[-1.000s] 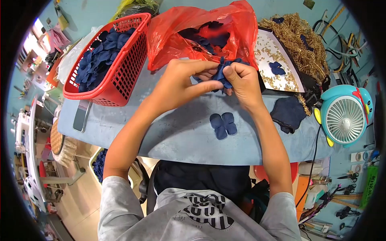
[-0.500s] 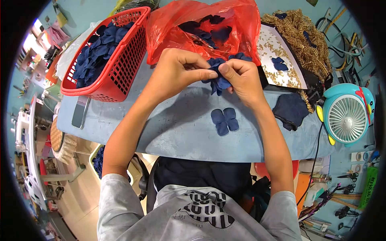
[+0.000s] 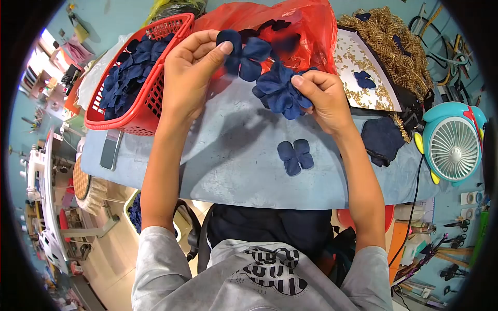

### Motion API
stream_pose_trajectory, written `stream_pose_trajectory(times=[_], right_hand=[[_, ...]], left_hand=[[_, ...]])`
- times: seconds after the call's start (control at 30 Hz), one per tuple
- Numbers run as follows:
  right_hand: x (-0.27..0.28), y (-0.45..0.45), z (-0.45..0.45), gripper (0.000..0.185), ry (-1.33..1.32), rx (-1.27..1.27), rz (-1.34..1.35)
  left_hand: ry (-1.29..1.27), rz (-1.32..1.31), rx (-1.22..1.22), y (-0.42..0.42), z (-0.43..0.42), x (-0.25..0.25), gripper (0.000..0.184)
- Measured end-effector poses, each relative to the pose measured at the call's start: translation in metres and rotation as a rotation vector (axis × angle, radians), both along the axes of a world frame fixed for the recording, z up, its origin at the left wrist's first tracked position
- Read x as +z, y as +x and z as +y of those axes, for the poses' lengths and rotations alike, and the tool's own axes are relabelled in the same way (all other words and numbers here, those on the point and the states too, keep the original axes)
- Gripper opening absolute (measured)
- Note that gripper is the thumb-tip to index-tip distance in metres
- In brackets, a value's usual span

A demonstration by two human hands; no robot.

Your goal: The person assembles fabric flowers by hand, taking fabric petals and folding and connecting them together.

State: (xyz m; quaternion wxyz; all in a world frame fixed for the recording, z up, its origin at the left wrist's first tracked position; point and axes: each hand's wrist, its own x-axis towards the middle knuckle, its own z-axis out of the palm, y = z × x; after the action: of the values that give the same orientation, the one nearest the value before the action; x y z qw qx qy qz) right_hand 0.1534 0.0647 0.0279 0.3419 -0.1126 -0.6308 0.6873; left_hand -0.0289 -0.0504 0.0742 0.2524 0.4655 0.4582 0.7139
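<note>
Pinched between thumb and fingers of my left hand [image 3: 194,65] is a single navy fabric flower piece [image 3: 245,56] with rounded petals, held up in front of the red plastic bag. My right hand [image 3: 324,96] grips a fuller, layered navy fabric flower [image 3: 281,90] at its right side. A small gap separates the two. Below them on the blue-grey table cover [image 3: 233,176] lies a flat four-petal fabric piece [image 3: 295,156].
A red basket [image 3: 140,122] of navy petals stands at left, near a phone [image 3: 110,149]. The red plastic bag [image 3: 316,26] holds dark pieces. At right are a white tray [image 3: 371,62] with gold bits, gold trim [image 3: 402,41], dark fabric [image 3: 381,141] and a fan [image 3: 452,145].
My left hand has moved left and up, away from my right hand, with a single flower piece in it. The layered flower stays in my right hand and shows more fully.
</note>
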Motion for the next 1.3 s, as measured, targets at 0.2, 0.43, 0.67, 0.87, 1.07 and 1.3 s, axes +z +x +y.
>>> stream_pose_trajectory(times=[0.2,0.43,0.67,0.87,1.07,1.3], right_hand=[[0.005,0.003,-0.002,0.023,-0.094,0.054,0.041],[0.001,0.005,0.006,0.021,-0.184,0.090,0.131],[0.002,0.005,-0.007,0.018,-0.082,0.187,0.110],[0.016,0.006,-0.019,0.018,-0.026,0.235,0.084],[0.008,0.001,-0.023,0.017,0.120,0.061,0.080],[0.008,-0.001,-0.025,0.018,0.069,0.056,0.153]], left_hand=[[-0.029,-0.042,0.020,-0.002,0.002,-0.005,0.022],[0.084,0.101,0.073,-0.012,-0.004,-0.001,0.019],[-0.092,0.426,-0.007,0.017,-0.007,-0.001,0.029],[-0.178,0.313,-0.250,0.021,0.000,-0.015,0.029],[-0.252,0.090,-0.371,0.019,0.001,-0.017,0.028],[-0.184,-0.035,-0.375,0.014,0.000,-0.014,0.024]])
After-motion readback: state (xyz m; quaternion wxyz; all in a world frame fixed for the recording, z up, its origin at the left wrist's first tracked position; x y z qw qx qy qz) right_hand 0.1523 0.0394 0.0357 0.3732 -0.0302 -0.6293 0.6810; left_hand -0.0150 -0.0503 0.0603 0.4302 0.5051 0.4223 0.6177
